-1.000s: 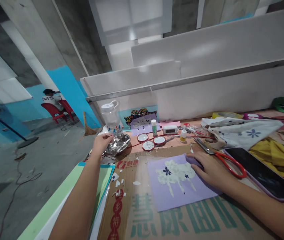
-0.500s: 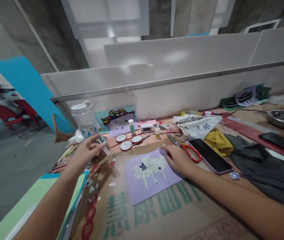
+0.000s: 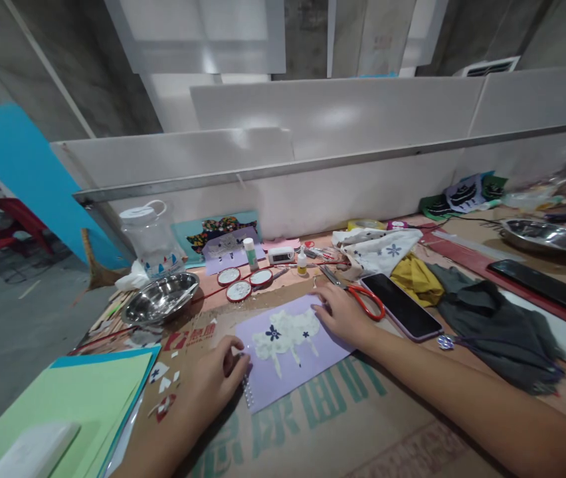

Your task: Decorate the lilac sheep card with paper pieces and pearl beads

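Observation:
A purple sheet of paper (image 3: 258, 392) lies on the cardboard, with a white cloud-like or sheep-like shape (image 3: 283, 335) of pieces on it and small dark flowers. My left hand (image 3: 220, 375) is at the sheet's left edge, thumb and curled forefinger closed against it. At the upper right corner, my right hand (image 3: 340, 312) grips the sheet with bent fingers; its fingertips are partly hidden. Left of the sheet are small white cut scraps (image 3: 164, 384). A metal bowl (image 3: 138, 309) beyond my left hand holds a white stick-like thing (image 3: 181, 300).
Orange-handled scissors (image 3: 367, 302) and a phone (image 3: 402, 309) lie right of my right hand. Behind the sheet stand red-rimmed round tins (image 3: 238, 291), a glue stick (image 3: 250, 254) and a small bottle (image 3: 301, 265). Green paper (image 3: 84, 392) is at the left, a clear jug (image 3: 151, 242) behind.
My left hand has left the metal bowl and come down to the sheet's left edge. The white stick it held is in the bowl. My right hand stays on the corner.

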The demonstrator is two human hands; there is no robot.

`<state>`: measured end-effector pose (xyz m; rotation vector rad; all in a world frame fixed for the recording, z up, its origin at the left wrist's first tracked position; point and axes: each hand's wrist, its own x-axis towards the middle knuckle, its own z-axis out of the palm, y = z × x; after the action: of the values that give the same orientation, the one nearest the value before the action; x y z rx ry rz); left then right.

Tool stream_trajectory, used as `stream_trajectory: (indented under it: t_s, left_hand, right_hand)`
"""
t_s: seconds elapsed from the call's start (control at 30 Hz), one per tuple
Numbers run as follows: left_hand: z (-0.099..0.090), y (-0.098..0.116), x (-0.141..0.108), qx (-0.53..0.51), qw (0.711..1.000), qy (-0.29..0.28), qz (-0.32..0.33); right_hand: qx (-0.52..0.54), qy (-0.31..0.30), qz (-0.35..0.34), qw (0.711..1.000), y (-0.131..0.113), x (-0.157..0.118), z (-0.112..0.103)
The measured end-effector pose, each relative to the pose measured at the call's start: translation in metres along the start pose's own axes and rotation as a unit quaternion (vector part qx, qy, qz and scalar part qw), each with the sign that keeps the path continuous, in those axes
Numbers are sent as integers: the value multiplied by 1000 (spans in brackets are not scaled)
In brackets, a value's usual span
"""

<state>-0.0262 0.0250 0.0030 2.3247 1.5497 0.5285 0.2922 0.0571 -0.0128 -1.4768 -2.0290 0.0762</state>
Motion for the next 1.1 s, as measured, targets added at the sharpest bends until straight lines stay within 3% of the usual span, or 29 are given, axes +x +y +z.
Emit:
stream_trajectory:
  t_s: [0.13, 0.3, 0.4, 0.53, 0.6, 0.67, 0.83, 0.93, 1.1]
  left_hand:
    - [5, -9, 6, 14, 999, 47, 22]
    - [5, -9, 8, 11, 999, 27, 38]
    - [5, -7, 7, 14, 999, 6, 41]
    - [9, -9, 7, 15, 999, -15, 47]
    - [11, -10, 7, 15, 999, -19, 46]
    - [12, -12, 7, 14, 999, -23, 45]
    - [12, -12, 8, 11, 998, -34, 49]
    - [12, -12, 9, 9, 998, -34, 54]
    - [12, -12, 10, 21, 998, -32, 54]
  right_hand:
    - [14, 26, -25, 999, 4, -2, 2]
    - [27, 31, -35, 999, -2, -3, 0]
    - [30, 46, -4, 998, 1, 4, -24]
    - [7, 112, 78, 991, 29, 25, -76]
    - [-67, 68, 142, 985, 44, 32, -94]
    - [-124, 18, 158, 979, 54, 35, -98]
    - [-183, -69, 112, 974, 63, 28, -73]
    - [-239, -76, 138, 958, 76, 24, -70]
    - [-305, -70, 168, 935, 97, 23, -87]
